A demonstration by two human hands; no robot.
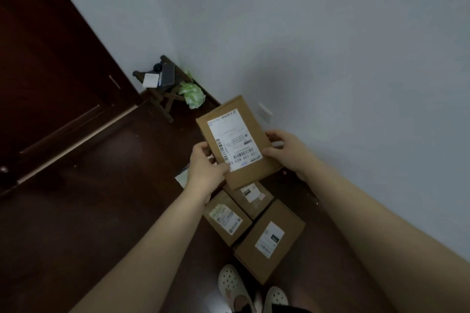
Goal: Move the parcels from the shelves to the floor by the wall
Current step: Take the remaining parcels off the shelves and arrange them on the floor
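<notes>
Head view: flat parcel [236, 140], side edges pinched by curled fingers [272, 153] of left hand [206, 168] and right hand [286, 150], held above stacked parcels [269, 239] on floor [127, 211] by wall [356, 84]; edge-only grip may slip, dropping it askew.

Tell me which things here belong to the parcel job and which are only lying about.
Job: held parcel in left hand and right hand; three floor parcels by the wall.
Lying about: wooden stool, green bag, pale scrap on floor.
</notes>
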